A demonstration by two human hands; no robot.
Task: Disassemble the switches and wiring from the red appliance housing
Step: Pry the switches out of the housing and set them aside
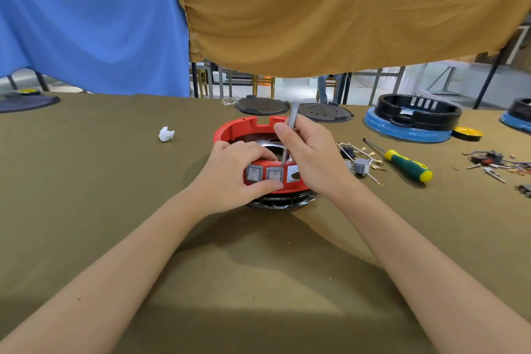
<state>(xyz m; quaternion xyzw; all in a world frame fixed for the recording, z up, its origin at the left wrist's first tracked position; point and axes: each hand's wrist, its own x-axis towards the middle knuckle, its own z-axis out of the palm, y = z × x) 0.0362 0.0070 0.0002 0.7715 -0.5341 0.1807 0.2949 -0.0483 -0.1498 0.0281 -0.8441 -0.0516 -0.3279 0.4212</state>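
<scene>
The round red housing (244,128) stands on a black base in the middle of the cloth-covered table. Two grey rocker switches (264,174) sit side by side in its near wall, and an empty slot shows to their right. My left hand (232,175) grips that near wall, fingers curled over the rim and thumb pressed under the switches. My right hand (309,152) holds a slim grey tool (290,129) upright like a pen. Its tip is down at the top edge of the right switch.
Removed grey switches with wires (360,162) lie just right of the housing, beside a green and yellow screwdriver (402,162). More wiring parts (494,164) are at far right. Black housings on blue rings (413,121), two black discs (261,106) and a white wad (166,134) lie farther off.
</scene>
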